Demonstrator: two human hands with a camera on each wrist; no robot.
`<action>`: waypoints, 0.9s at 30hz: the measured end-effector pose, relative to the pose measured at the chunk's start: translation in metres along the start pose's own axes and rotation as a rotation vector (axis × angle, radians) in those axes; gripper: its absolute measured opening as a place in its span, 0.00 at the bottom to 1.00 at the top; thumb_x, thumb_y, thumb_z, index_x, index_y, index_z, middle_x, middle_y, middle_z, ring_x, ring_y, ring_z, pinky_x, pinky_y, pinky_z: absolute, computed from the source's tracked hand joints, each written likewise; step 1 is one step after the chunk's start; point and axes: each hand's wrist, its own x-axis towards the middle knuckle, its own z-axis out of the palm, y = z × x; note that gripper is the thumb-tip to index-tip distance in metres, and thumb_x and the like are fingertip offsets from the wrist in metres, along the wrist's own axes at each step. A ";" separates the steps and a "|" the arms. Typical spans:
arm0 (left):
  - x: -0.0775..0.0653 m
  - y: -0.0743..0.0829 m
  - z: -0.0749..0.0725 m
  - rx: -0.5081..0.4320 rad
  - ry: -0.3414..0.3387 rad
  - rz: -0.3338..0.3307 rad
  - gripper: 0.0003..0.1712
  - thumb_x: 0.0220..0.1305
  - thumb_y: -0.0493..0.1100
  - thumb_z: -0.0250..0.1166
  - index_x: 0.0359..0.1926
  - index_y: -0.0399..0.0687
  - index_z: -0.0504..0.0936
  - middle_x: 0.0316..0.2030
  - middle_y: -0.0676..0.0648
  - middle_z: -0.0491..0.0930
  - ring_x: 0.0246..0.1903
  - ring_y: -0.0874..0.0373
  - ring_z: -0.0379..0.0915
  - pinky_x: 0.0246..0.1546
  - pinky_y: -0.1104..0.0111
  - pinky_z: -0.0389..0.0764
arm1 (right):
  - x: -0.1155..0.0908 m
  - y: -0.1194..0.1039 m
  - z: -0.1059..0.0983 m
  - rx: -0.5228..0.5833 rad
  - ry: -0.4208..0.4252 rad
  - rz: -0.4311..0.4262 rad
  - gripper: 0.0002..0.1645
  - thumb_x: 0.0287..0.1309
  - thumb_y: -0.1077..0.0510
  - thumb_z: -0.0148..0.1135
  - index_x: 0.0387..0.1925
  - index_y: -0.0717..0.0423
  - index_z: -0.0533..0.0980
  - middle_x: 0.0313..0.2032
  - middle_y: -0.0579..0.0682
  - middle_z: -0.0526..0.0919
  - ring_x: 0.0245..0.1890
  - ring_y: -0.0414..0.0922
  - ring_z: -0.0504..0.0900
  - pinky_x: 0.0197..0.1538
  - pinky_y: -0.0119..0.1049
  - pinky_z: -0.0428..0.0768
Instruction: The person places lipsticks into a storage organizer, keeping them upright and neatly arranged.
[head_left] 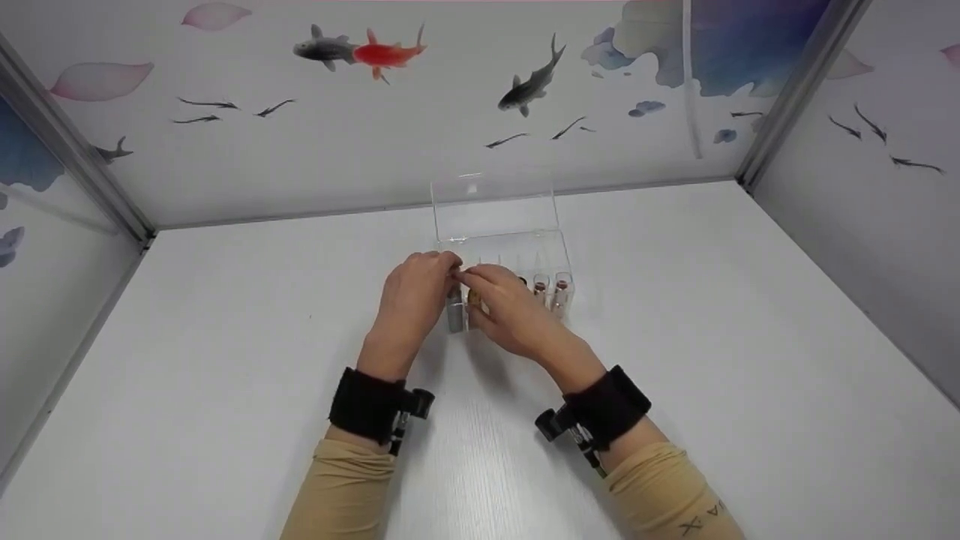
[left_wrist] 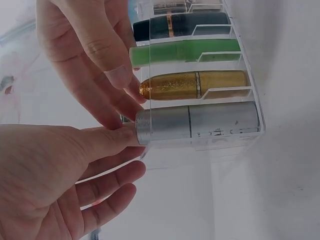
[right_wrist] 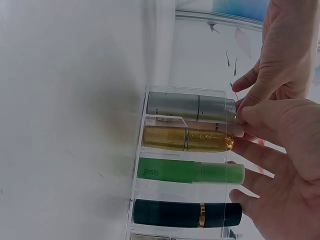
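A clear lidded box [head_left: 512, 238] holds several upright tubes that look like lipsticks. A silver tube [left_wrist: 195, 122] stands in its left end compartment. Beside it are a gold tube [right_wrist: 187, 138], a green tube [right_wrist: 190, 171] and a dark tube with a gold band [right_wrist: 187, 214]. My left hand [head_left: 414, 300] pinches the silver tube's upper end between thumb and forefinger, the forefinger partly hidden. Close against it, the fingertips of my right hand [head_left: 514, 307] meet the left thumb at that end. The other right fingers stretch loosely over the neighbouring tubes.
The box's transparent lid [head_left: 495, 206] is raised at the back, near the fish-painted rear panel [head_left: 450, 150]. Small clear tubes with reddish tops [head_left: 561, 294] stand at the box's right end. A white table [head_left: 247, 360] lies beneath, with side panels left and right.
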 end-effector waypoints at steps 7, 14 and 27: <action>0.000 -0.002 0.000 -0.016 0.042 0.015 0.14 0.65 0.38 0.59 0.51 0.47 0.78 0.44 0.46 0.83 0.42 0.52 0.81 0.37 0.64 0.82 | -0.001 -0.002 -0.008 -0.015 0.006 0.037 0.23 0.58 0.65 0.58 0.56 0.62 0.73 0.53 0.56 0.77 0.59 0.52 0.72 0.64 0.43 0.68; 0.001 -0.004 -0.002 -0.031 0.038 -0.045 0.19 0.66 0.43 0.58 0.57 0.49 0.74 0.55 0.46 0.76 0.51 0.49 0.76 0.47 0.59 0.80 | -0.005 -0.001 -0.022 -0.011 0.014 0.054 0.25 0.60 0.61 0.59 0.59 0.60 0.71 0.56 0.55 0.76 0.60 0.50 0.71 0.63 0.42 0.70; -0.006 -0.024 -0.007 -0.031 -0.004 -0.136 0.45 0.60 0.68 0.56 0.70 0.47 0.57 0.71 0.42 0.55 0.71 0.47 0.49 0.67 0.49 0.56 | -0.026 0.019 -0.051 0.052 0.027 0.153 0.29 0.63 0.55 0.58 0.64 0.57 0.67 0.60 0.55 0.72 0.62 0.50 0.69 0.63 0.47 0.70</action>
